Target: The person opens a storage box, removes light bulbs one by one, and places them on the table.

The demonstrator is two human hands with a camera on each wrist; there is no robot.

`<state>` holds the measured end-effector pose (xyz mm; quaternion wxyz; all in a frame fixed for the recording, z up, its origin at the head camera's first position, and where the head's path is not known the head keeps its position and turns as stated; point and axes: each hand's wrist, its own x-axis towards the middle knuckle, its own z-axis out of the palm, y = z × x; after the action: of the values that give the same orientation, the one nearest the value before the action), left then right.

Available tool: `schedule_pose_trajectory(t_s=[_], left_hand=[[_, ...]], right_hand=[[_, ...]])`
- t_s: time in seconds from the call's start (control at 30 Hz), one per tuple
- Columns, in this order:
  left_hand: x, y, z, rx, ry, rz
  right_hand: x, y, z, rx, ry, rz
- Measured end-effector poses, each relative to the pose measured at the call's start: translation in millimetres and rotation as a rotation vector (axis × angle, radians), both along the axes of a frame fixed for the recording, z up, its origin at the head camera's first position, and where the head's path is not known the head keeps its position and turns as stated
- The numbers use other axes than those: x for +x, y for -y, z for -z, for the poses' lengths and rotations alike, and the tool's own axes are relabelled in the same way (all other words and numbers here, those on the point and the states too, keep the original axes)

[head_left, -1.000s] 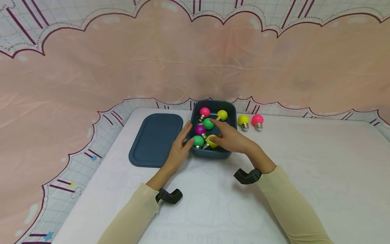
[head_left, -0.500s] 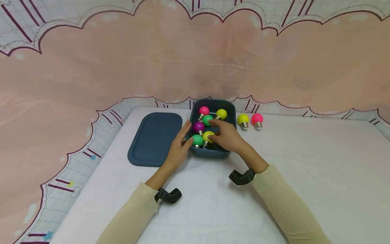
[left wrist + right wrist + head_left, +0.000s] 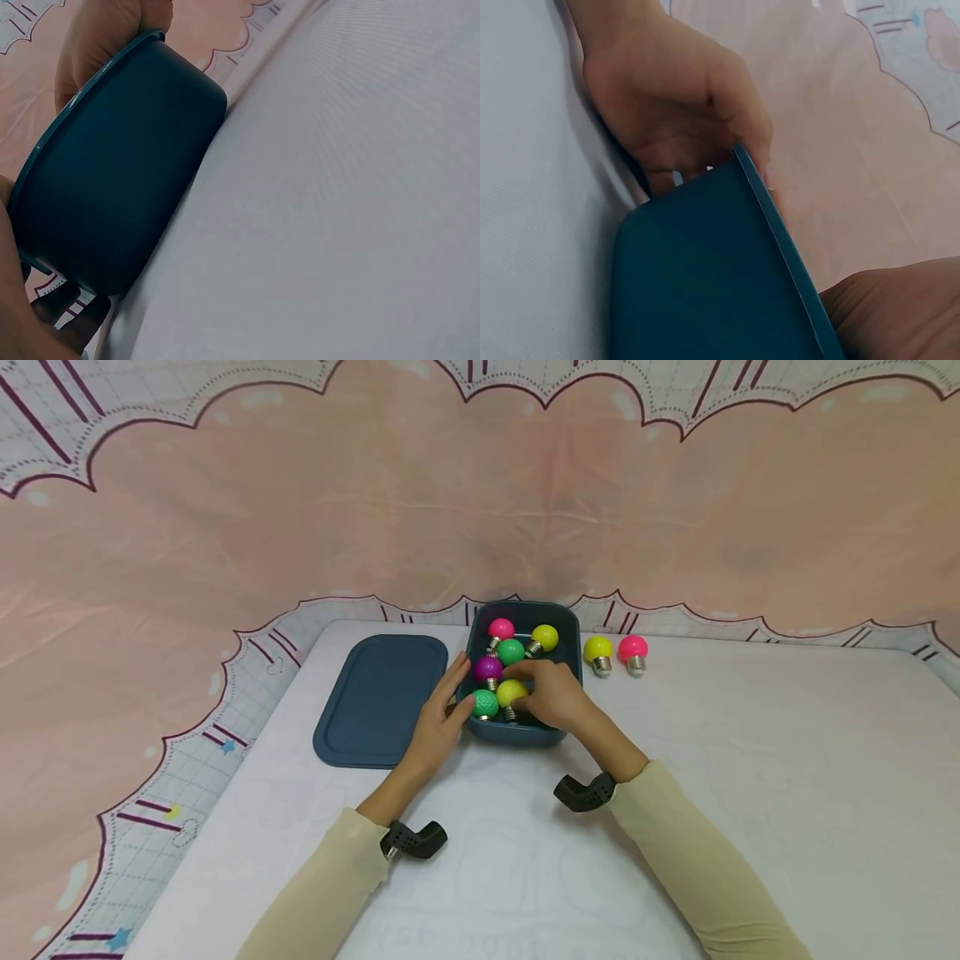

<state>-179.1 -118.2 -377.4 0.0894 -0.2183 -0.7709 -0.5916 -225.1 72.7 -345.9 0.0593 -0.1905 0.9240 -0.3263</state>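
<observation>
A dark blue box (image 3: 525,733) stands at the back middle of the white table (image 3: 750,777). Several coloured bulbs lie in it: pink (image 3: 501,628), yellow (image 3: 545,637), green (image 3: 511,651), purple (image 3: 488,669) and textured green (image 3: 484,702). My right hand (image 3: 528,689) reaches into the box, its fingers curled round a second yellow bulb (image 3: 511,692) at the near side. My left hand (image 3: 459,689) clasps the box's near-left corner, fingers along the left wall and thumb at the rim. The left wrist view shows the box wall (image 3: 112,187). The right wrist view shows the box (image 3: 705,277) and left hand (image 3: 675,112).
The box's flat blue lid (image 3: 382,697) lies on the table just left of the box. A loose yellow bulb (image 3: 597,649) and a pink bulb (image 3: 633,648) stand right of the box. Pink patterned cloth hangs behind the table.
My right hand has shifted left and nearer inside the box, with the yellow bulb under its fingers. The left hand has stayed on the box corner.
</observation>
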Motion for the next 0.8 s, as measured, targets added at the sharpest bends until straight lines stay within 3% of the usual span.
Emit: schedule_pose_trajectory(t_s=[0.3, 0.5, 0.8], left_hand=[[-1.0, 0.5, 1.0, 0.006, 0.018, 0.009], [-1.4, 0.5, 0.9, 0.01, 0.011, 0.014], [-1.0, 0.2, 0.6, -0.002, 0.008, 0.005]], right_hand=[[-2.8, 3.7, 0.3, 0.053, 0.049, 0.05], [-1.9, 5.3, 1.8, 0.075, 0.055, 0.025], [-1.1, 4.7, 3.1, 0.066, 0.001, 0.003]])
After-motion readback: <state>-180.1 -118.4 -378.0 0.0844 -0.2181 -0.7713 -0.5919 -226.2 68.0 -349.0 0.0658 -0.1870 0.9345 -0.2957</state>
